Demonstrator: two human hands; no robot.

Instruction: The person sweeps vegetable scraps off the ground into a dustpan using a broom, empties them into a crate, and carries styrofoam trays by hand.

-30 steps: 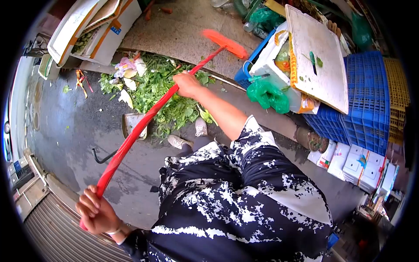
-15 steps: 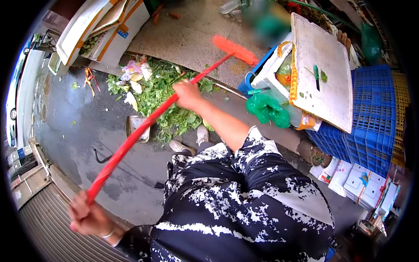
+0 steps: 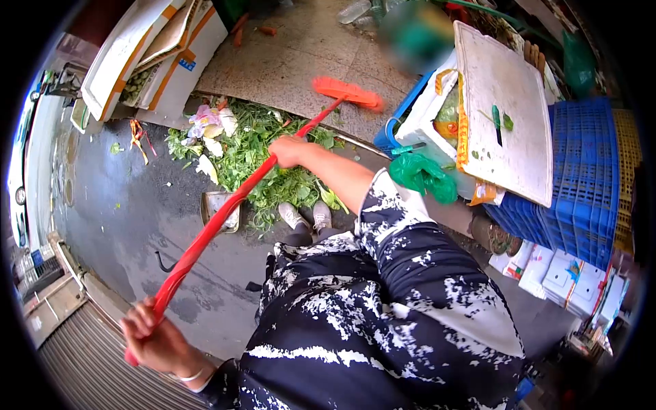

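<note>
A red-handled broom (image 3: 217, 222) slants across the view from lower left to upper right. My left hand (image 3: 161, 342) is closed around the handle near its end. Farther along, my right hand (image 3: 288, 151) grips the same handle from above. The orange-red broom head (image 3: 347, 93) is over the raised concrete slab, its bristle edge slightly blurred. Below the handle's far part lies a heap of green leaves and stems (image 3: 273, 188), with pale leaves and a pinkish plastic bag (image 3: 207, 121) at its left side. A metal dustpan-like tray (image 3: 222, 210) sits at the heap's near edge.
White foam boxes (image 3: 154, 61) stand at upper left. On the right are a foam box with a tilted lid (image 3: 506, 113), a green plastic bag (image 3: 424, 176) and stacked blue crates (image 3: 581, 178). The slab (image 3: 273, 68) forms a step above the wet pavement (image 3: 137, 205).
The broom head has swept left and slightly toward me across the slab. My left hand has shifted a little right with the handle. My feet now stand closer together.
</note>
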